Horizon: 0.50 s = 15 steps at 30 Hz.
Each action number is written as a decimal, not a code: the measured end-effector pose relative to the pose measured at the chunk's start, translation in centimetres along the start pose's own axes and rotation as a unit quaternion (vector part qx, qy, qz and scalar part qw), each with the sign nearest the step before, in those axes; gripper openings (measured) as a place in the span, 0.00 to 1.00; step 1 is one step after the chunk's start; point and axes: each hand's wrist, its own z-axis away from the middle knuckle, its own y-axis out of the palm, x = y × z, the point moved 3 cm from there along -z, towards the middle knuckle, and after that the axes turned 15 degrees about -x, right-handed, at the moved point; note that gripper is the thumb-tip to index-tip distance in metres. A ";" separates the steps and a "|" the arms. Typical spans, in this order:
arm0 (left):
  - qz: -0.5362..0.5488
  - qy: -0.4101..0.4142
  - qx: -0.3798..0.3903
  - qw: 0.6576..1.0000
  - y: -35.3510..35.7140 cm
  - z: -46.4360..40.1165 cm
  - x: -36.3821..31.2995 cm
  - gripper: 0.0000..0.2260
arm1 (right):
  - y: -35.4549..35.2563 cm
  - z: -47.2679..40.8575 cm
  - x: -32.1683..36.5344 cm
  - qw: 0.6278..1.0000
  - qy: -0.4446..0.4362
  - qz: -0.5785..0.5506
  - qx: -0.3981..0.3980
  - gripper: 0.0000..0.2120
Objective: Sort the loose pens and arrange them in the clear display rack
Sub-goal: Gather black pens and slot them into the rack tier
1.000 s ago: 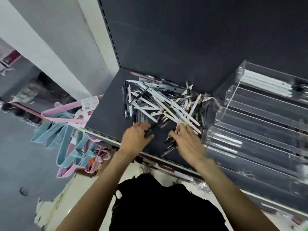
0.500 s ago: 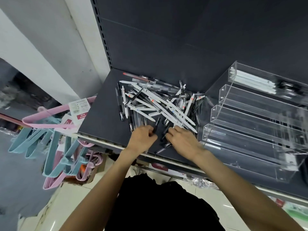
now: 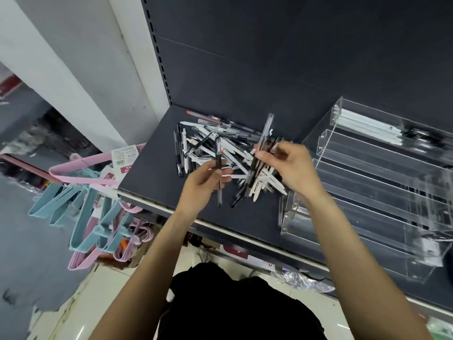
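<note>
Centre of frame, above the pile of loose pens (image 3: 215, 146) on the dark shelf (image 3: 152, 173): left hand (image 3: 201, 185) pinches one dark pen (image 3: 218, 173), right hand (image 3: 291, 168) grips a bundle of dark pens (image 3: 259, 153). Clear display rack (image 3: 367, 182) sits at right, white pens (image 3: 367, 126) already in the top tier. Suggest merging the single into the bundle, tips aligned — then lay it flat in one tier.

Dim, motion-blurred; wide-angle edge distortion
</note>
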 end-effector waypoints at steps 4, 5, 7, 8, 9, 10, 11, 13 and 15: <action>0.008 0.002 0.033 0.999 2.0 1.2 -1.8 0.11 | -0.6 0.4 1.8 0.983 0.107 -0.130 0.066 0.04; 0.010 -0.001 0.036 0.999 2.2 1.4 -2.0 0.11 | -0.6 0.6 2.2 0.982 0.109 -0.134 0.072 0.05; 0.015 -0.007 0.038 0.999 2.6 1.8 -2.5 0.11 | -0.6 0.7 2.3 0.982 0.104 -0.132 0.085 0.05; 0.018 -0.010 0.039 0.999 2.7 2.1 -2.7 0.11 | -0.6 0.7 2.2 0.982 0.102 -0.130 0.089 0.05; 0.022 -0.012 0.040 0.999 2.8 2.3 -2.9 0.11 | -0.6 0.7 2.2 0.982 0.099 -0.129 0.091 0.06; 0.024 -0.013 0.044 0.999 2.9 2.5 -3.0 0.10 | -0.6 0.7 2.0 0.983 0.095 -0.125 0.094 0.06; 0.022 -0.010 0.052 0.998 2.9 2.6 -3.1 0.09 | -0.6 0.8 2.0 0.984 0.095 -0.118 0.097 0.06; 0.009 -0.003 0.069 0.998 3.1 2.9 -3.2 0.09 | -0.3 0.7 1.8 0.989 0.085 -0.082 0.094 0.10; -0.007 -0.002 0.077 0.997 3.1 3.0 -3.1 0.11 | -0.1 0.6 1.5 0.992 0.074 -0.054 0.091 0.18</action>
